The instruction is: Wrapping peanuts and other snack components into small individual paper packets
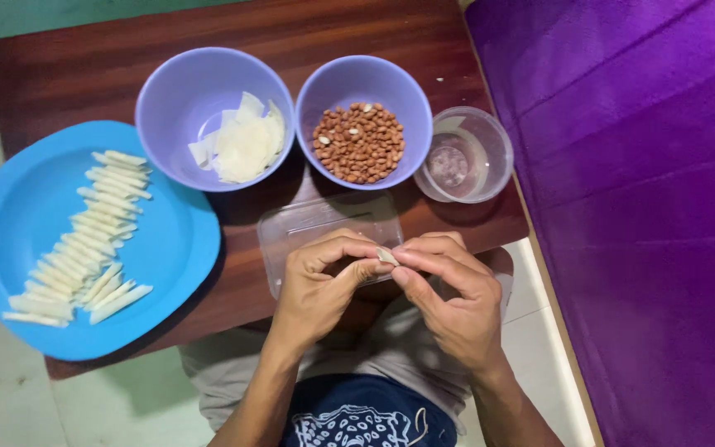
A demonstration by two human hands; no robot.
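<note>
Two hands meet over the near edge of the wooden table (357,25): the left hand (320,285) and the right hand (448,294) pinch a small pale wrapper piece (386,255) between thumbs and fingertips, just above a clear rectangular tray (324,219). Beyond it stand a purple bowl of cut wrappers (213,116), a purple bowl of peanuts (363,120) and a clear round cup (465,155), close together. A blue plate (167,248) with rows of rolled white sticks (84,240) overhangs the table's left and near edges. A purple cloth (639,207) borders the right side. Bare wood lies open behind the bowls.
</note>
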